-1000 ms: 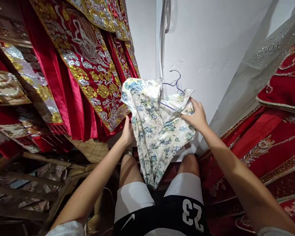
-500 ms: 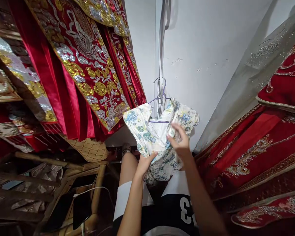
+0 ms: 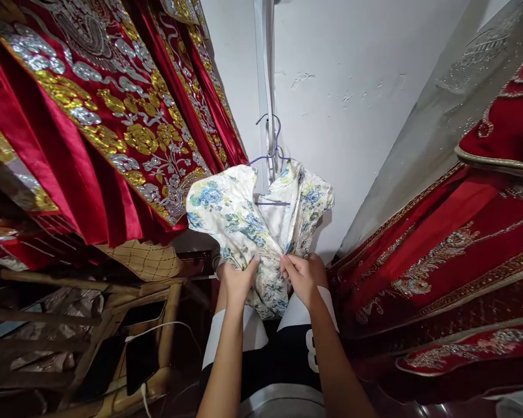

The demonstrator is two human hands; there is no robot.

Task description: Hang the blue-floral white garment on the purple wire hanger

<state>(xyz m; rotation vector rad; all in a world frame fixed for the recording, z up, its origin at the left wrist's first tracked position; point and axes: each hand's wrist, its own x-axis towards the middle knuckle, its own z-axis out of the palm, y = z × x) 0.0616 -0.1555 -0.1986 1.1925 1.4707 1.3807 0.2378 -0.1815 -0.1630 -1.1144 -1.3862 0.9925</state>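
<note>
Hanger (image 3: 276, 150), beyond the half-closed left hand (image 3: 239, 283) holding the floral garment (image 3: 244, 223) and right hand (image 3: 300, 280) pinching its front edge, presumably spreads its shoulders.

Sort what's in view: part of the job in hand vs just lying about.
Job in hand:
floral garment, held by the left hand and pinched at its front edge by the right hand
purple hanger, inside the garment's neckline

Just about:
gold-and-silver embroidered red garment, left
beaded red garment, right
wooden frame, lower left
white cable, over the frame
</note>
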